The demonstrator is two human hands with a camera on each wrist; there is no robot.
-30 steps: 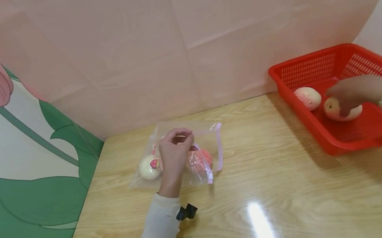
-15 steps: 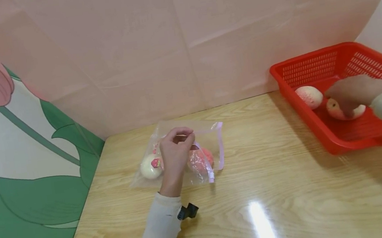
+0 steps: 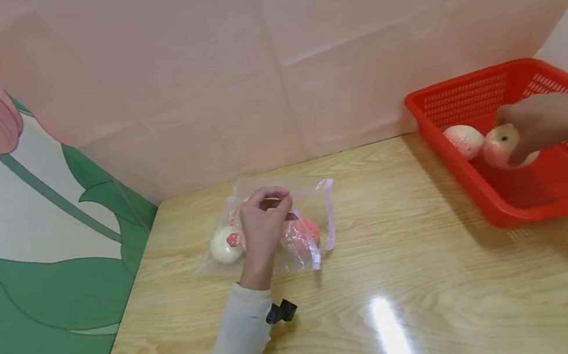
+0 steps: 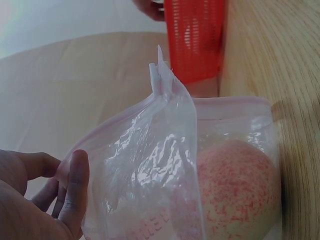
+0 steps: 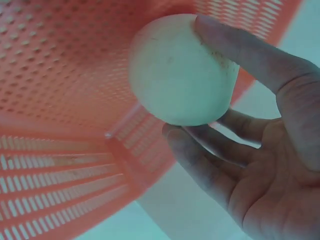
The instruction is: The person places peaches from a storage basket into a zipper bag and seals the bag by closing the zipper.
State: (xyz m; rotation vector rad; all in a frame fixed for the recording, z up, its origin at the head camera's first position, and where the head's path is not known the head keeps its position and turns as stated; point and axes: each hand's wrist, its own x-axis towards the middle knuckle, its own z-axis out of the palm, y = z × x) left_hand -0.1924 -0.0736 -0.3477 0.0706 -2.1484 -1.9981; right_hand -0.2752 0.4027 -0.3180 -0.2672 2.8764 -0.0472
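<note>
My left hand (image 3: 262, 220) pinches the upper edge of a clear zip bag (image 4: 145, 160) between thumb and fingers, holding that side raised. Through the plastic show a pink-speckled peach (image 4: 237, 190) and, left of the hand in the head view, a pale round fruit (image 3: 226, 246). Over at the red basket, my right hand (image 3: 553, 120) grips a pale peach (image 5: 180, 70), thumb on one side and fingertips on the other. A dark stem hollow shows on this peach in the head view. Beside it in the basket lies another pink-and-white peach (image 3: 464, 142).
The red plastic basket (image 3: 492, 200) with slotted sides stands at the right of the wooden table (image 3: 375, 236). A pink-covered wall (image 3: 201, 93) rises behind the table, and a panel with a tulip picture (image 3: 55, 296) borders it on the left.
My right hand has risen slightly with the peach, whose stem hollow has tilted and come more into view. The left hand keeps its pinch on the bag. The head view has shifted slightly.
</note>
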